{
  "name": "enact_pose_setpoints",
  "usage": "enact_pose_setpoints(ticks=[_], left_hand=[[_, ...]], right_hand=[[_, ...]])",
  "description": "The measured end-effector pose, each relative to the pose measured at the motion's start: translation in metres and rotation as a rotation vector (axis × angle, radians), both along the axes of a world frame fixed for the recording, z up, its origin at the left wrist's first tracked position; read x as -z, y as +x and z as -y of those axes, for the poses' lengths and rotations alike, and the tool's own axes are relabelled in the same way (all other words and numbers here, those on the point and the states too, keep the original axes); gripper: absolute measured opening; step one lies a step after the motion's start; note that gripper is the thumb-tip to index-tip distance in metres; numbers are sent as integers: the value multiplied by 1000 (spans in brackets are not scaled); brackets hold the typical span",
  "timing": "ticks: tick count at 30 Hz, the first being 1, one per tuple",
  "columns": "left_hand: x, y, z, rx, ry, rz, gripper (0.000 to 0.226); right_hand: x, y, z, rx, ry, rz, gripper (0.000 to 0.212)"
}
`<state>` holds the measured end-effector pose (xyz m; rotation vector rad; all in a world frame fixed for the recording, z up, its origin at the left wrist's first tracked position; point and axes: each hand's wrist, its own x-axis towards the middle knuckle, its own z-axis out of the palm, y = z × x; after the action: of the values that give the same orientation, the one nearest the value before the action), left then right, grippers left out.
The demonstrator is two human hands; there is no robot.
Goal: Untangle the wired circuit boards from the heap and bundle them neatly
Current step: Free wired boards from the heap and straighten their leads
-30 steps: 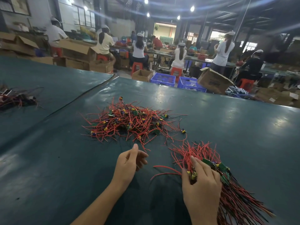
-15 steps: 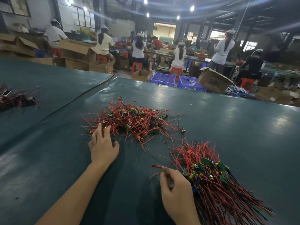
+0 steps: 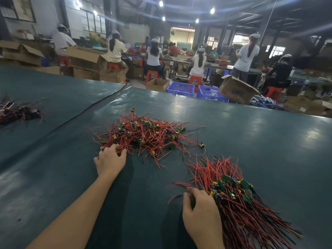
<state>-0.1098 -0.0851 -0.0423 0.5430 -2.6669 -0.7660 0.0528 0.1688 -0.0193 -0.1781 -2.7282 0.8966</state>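
Observation:
A tangled heap [image 3: 147, 135] of small green circuit boards with red and black wires lies in the middle of the dark green table [image 3: 260, 141]. My left hand [image 3: 110, 161] rests at the heap's near left edge, fingertips curled on red wires there. To the right lies an aligned bundle [image 3: 239, 202] of boards with their wires fanned out both ways. My right hand [image 3: 201, 211] presses against the bundle's left side, fingers curled around wires at its edge.
A second small pile of wired parts [image 3: 16, 112] sits at the far left on an adjoining table section. Beyond the table's far edge stand cardboard boxes [image 3: 237, 88], blue crates [image 3: 181, 88], red stools and several seated workers.
My left hand has reached forward from near the bundle to the heap's left edge and curled onto wires. My right hand slid from on top of the bundle to its left side.

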Motion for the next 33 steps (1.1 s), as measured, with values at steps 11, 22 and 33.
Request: enact_pose_setpoints(ticks=[11,22,33], left_hand=[[5,4,5,1,138,-191,33],[-2,64,-27,281,343,-570,28],[-16,127,-98,937,594,-410,30]], right_hand=[[-5,3,3,-23,8,28,27],[0,1,7,-65,-117,-48,20],[8,-7,7,-215,-367,-115,50]])
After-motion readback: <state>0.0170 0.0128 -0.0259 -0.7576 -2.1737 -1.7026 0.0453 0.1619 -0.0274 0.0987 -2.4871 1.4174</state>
